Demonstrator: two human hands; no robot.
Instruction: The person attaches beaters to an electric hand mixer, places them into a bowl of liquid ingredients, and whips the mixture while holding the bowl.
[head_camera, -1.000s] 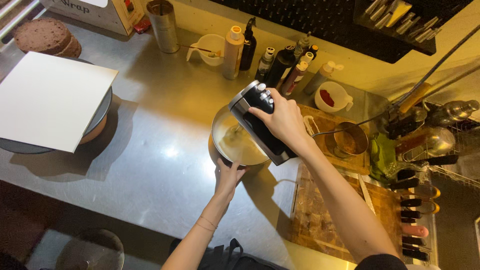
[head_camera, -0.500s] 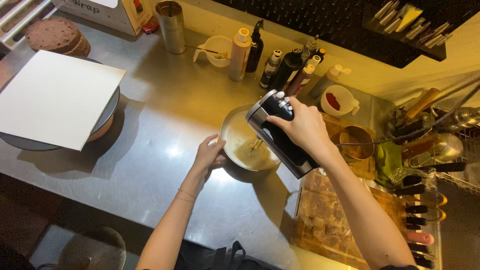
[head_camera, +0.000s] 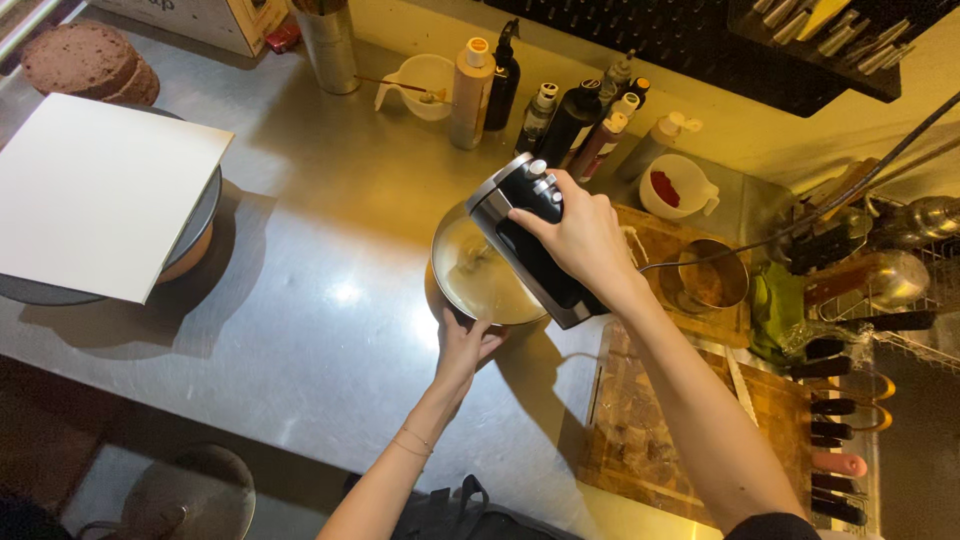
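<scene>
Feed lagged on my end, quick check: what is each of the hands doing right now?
Left hand: closed on the near rim of the metal mixing bowl, steadying it.
Right hand: closed around the handle of the black hand mixer, held over the bowl.

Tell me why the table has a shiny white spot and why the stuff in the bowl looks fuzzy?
In the head view, a lamp overhead glares off the steel counter as a bright patch; the beaters of the hand mixer smear with motion blur inside the metal bowl, held at its rim by the left hand; the right hand stays sharp.
</scene>
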